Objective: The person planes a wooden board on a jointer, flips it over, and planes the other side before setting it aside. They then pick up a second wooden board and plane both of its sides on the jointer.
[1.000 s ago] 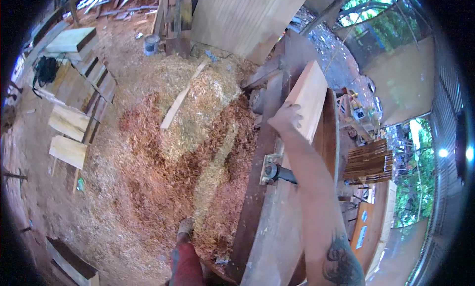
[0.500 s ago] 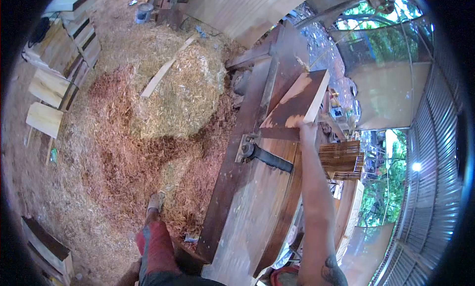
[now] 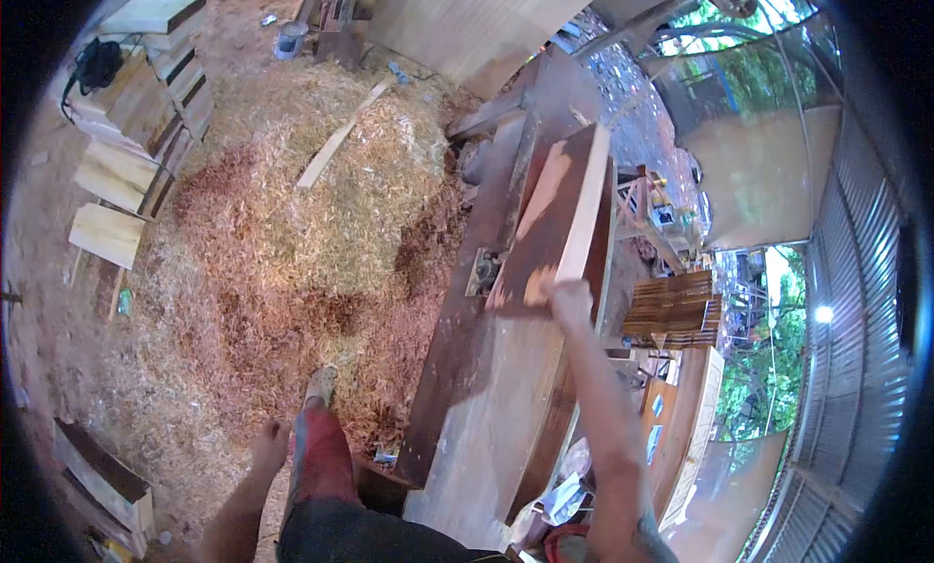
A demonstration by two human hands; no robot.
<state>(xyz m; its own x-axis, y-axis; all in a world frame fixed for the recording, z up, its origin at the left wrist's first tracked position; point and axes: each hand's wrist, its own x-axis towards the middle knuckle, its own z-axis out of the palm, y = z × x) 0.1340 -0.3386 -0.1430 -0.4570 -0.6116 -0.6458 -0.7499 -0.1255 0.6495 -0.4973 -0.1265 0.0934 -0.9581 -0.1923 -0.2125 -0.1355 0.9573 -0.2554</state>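
Note:
My right hand [image 3: 571, 302] is closed on the near end of a thick wooden board [image 3: 561, 208]. The board's upper face is dark brown with lighter bare patches, and its long edge on the right is pale. It rests on a long wooden bench [image 3: 467, 456] with a metal fitting [image 3: 484, 269] on its left side, close to the board's near end. My left hand [image 3: 271, 444] hangs beside my left leg, above the wood shavings, with fingers curled and nothing visible in them.
Wood shavings [image 3: 292, 242] heap up left of the bench, with a loose pale strip [image 3: 341, 140] across them. Cut boards [image 3: 136, 174] are stacked at the far left. A bucket [image 3: 290, 39] stands at the back. Brown corrugated pieces [image 3: 671, 305] lie right of the bench.
The board and my right hand have shifted left and nearer. The board now covers the black arm attached to the metal fitting. My left hand has come into view beside my leg.

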